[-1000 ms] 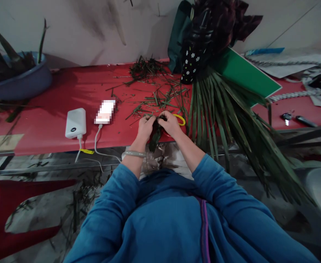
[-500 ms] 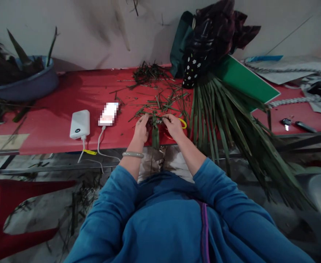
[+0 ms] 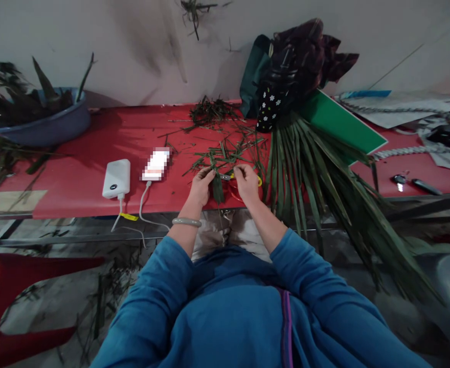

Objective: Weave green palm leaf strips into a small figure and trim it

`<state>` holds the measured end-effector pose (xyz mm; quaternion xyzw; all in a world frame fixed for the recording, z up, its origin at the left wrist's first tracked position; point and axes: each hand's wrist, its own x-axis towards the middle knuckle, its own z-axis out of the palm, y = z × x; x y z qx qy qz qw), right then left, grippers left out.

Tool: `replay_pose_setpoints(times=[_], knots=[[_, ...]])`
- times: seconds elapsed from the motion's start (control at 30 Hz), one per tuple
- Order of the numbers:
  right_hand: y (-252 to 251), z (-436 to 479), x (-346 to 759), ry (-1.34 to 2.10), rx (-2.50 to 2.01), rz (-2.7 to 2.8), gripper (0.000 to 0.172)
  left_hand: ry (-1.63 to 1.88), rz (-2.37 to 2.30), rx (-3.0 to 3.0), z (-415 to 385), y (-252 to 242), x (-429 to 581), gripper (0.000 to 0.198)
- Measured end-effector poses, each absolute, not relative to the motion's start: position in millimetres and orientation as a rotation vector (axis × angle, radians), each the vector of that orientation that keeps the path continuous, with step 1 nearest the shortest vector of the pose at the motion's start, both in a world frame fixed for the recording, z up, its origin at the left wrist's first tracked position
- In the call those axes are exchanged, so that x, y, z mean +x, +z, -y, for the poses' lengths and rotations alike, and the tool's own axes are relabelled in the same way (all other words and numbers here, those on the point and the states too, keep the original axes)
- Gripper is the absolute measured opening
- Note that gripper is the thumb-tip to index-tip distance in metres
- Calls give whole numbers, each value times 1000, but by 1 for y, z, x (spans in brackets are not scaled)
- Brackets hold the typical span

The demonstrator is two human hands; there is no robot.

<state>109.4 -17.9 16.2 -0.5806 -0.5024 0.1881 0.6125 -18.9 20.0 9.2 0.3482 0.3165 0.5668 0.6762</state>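
Note:
My left hand [image 3: 200,188], a bangle on its wrist, pinches a small green palm-leaf piece [image 3: 218,190] between thumb and fingers. The leaf piece hangs down over the table's front edge. Just to the right, my right hand [image 3: 248,185] is closed in a pinch, a little apart from the leaf piece; anything between its fingertips is too small to make out. Scissors [image 3: 260,181] with yellow and red on the handles lie beneath and beside my right hand, their metal blades pointing toward the leaf piece.
Leaf scraps [image 3: 214,110] litter the red table [image 3: 121,133]. A white power bank [image 3: 116,178] and a lit phone [image 3: 156,163] are on the left, with cables over the edge. Long palm fronds [image 3: 294,163] overhang at right. A blue basin [image 3: 56,125] stands far left.
My right hand has drawn slightly right, away from the leaf piece, with its fingers now more upright. My left hand still pinches the leaf. The camera view has tilted a little.

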Motion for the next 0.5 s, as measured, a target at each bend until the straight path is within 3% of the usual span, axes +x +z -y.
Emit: replay_pose_setpoints(times=[0.2, 0.5], knots=[[21, 25, 99, 523, -1456, 1556, 23, 1247, -688, 836, -19, 8, -18, 31], [11, 16, 106, 597, -1398, 1327, 24, 1117, -767, 1111, -15, 6, -17, 21]])
